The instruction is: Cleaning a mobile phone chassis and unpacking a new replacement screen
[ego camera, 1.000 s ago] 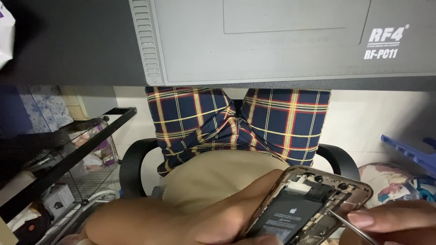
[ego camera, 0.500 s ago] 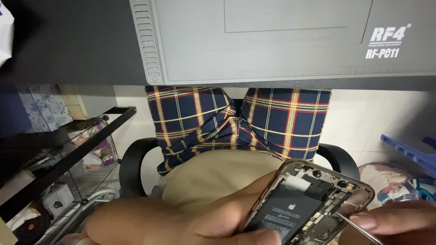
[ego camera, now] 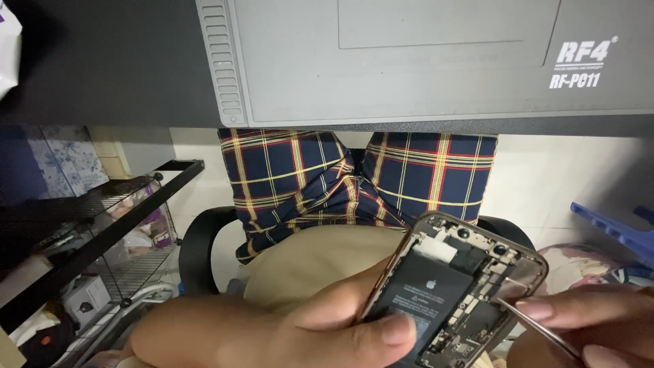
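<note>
An opened phone [ego camera: 453,293], its back removed so that the black battery [ego camera: 426,296] and small boards are exposed, is held low at the near right of the scene, over the lap and below the edge of the grey desk [ego camera: 436,61]. It is clamped by the left hand [ego camera: 286,330], the thumb pressed on the near edge and the fingers [ego camera: 381,269] behind the frame, probably so that it is kept steady and tilted toward the eyes. Thin metal tweezers [ego camera: 538,324] are pinched between the closed fingers of the right hand [ego camera: 593,327], and their tip is brought to the small parts at the right side of the phone, apparently for fine work.
</note>
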